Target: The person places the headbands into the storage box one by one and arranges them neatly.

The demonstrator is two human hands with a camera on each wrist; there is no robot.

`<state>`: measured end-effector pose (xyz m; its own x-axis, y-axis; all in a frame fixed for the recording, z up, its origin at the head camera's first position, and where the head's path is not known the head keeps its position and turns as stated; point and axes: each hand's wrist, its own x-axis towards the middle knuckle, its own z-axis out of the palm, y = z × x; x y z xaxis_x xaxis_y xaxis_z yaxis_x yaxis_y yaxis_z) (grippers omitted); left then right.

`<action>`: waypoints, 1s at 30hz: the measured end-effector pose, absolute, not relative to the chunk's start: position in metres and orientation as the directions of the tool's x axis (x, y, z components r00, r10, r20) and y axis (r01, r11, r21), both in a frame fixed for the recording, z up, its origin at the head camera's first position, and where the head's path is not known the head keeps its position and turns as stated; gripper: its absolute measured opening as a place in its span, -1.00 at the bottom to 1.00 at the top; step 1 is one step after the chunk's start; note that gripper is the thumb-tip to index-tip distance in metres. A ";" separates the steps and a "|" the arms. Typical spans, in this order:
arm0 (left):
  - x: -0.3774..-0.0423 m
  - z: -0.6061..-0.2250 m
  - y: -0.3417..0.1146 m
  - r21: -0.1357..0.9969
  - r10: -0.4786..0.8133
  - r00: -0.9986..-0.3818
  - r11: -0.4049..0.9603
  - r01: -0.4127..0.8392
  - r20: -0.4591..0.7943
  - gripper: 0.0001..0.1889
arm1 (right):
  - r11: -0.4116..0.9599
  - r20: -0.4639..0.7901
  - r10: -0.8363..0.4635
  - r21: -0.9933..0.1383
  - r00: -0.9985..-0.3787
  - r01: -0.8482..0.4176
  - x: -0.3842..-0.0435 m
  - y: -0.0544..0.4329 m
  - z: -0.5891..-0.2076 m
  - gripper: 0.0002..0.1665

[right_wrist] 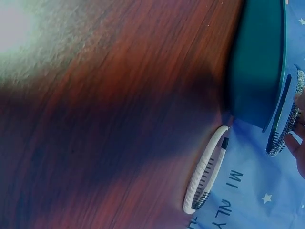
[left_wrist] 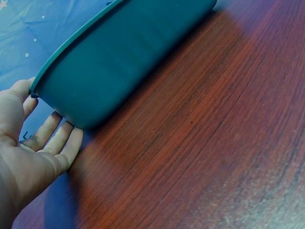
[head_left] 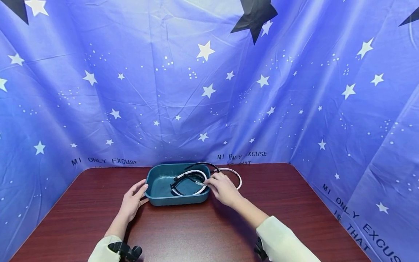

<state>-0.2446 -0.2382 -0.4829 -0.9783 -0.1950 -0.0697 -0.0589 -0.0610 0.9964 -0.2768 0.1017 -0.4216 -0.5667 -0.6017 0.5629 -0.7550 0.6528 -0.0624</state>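
A teal plastic bin [head_left: 160, 202] stands near the table's far edge. My left hand [head_left: 132, 200] touches its left end, thumb at the rim and the other fingers spread along the outer wall. Over the bin's right end my right hand [head_left: 224, 190] pinches a dark glittery headband [right_wrist: 288, 121] with comb teeth, its arc raised above the rim. Inside the bin lies a white headband [head_left: 203, 175], with dark headband parts overlapping it. Another white headband [head_left: 240, 178] with black teeth rests on the table just right of the bin, partly behind my right hand.
The dark red wood table [head_left: 176, 233] stretches in front of the bin and to both sides. A blue star-printed cloth [head_left: 183, 102] hangs behind the table and along its sides.
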 end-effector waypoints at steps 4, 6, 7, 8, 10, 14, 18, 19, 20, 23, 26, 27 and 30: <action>-0.245 -0.483 -0.238 0.996 -0.197 -0.978 -0.068 -0.058 -0.071 -0.36 | 0.649 0.566 -0.604 -0.060 -0.561 -0.759 -0.276 0.097 -0.422 -0.81; -0.245 -0.483 -0.238 0.996 -0.196 -0.978 -0.068 -0.060 -0.072 -0.37 | 0.648 0.565 -0.609 -0.050 -0.557 -0.760 -0.276 0.095 -0.422 -0.80; -0.245 -0.483 -0.238 0.996 -0.196 -0.978 -0.067 -0.060 -0.072 -0.36 | 0.648 0.565 -0.611 -0.046 -0.554 -0.760 -0.275 0.094 -0.422 -0.80; -0.245 -0.483 -0.238 0.996 -0.196 -0.978 -0.067 -0.061 -0.073 -0.37 | 0.648 0.565 -0.613 -0.041 -0.552 -0.761 -0.275 0.093 -0.422 -0.80; -0.245 -0.482 -0.238 0.996 -0.196 -0.978 -0.064 -0.062 -0.073 -0.36 | 0.645 0.567 -0.617 -0.032 -0.546 -0.763 -0.275 0.091 -0.422 -0.80; -0.244 -0.482 -0.238 0.996 -0.193 -0.978 -0.059 -0.061 -0.072 -0.36 | 0.641 0.566 -0.626 -0.020 -0.537 -0.768 -0.274 0.087 -0.423 -0.80; -0.243 -0.481 -0.238 0.997 -0.185 -0.980 -0.051 -0.063 -0.072 -0.34 | 0.637 0.556 -0.637 -0.011 -0.534 -0.771 -0.272 0.083 -0.423 -0.80; -0.243 -0.481 -0.238 0.997 -0.184 -0.980 -0.050 -0.064 -0.072 -0.34 | 0.636 0.552 -0.640 -0.009 -0.534 -0.771 -0.272 0.082 -0.423 -0.79; -0.243 -0.481 -0.238 0.997 -0.184 -0.980 -0.050 -0.065 -0.073 -0.34 | 0.635 0.548 -0.644 -0.006 -0.534 -0.772 -0.271 0.081 -0.424 -0.78; -0.243 -0.481 -0.238 0.996 -0.187 -0.980 -0.058 -0.063 -0.073 -0.35 | 0.628 0.542 -0.655 0.002 -0.527 -0.778 -0.270 0.077 -0.424 -0.78; -0.243 -0.481 -0.238 0.996 -0.187 -0.980 -0.062 -0.064 -0.075 -0.35 | 0.624 0.538 -0.664 0.016 -0.520 -0.781 -0.270 0.075 -0.426 -0.79; -0.243 -0.481 -0.238 0.996 -0.186 -0.980 -0.062 -0.064 -0.075 -0.35 | 0.624 0.537 -0.666 0.020 -0.518 -0.781 -0.270 0.074 -0.426 -0.79; -0.243 -0.481 -0.238 0.996 -0.183 -0.980 -0.058 -0.064 -0.073 -0.35 | 0.623 0.531 -0.671 0.025 -0.518 -0.782 -0.269 0.072 -0.428 -0.78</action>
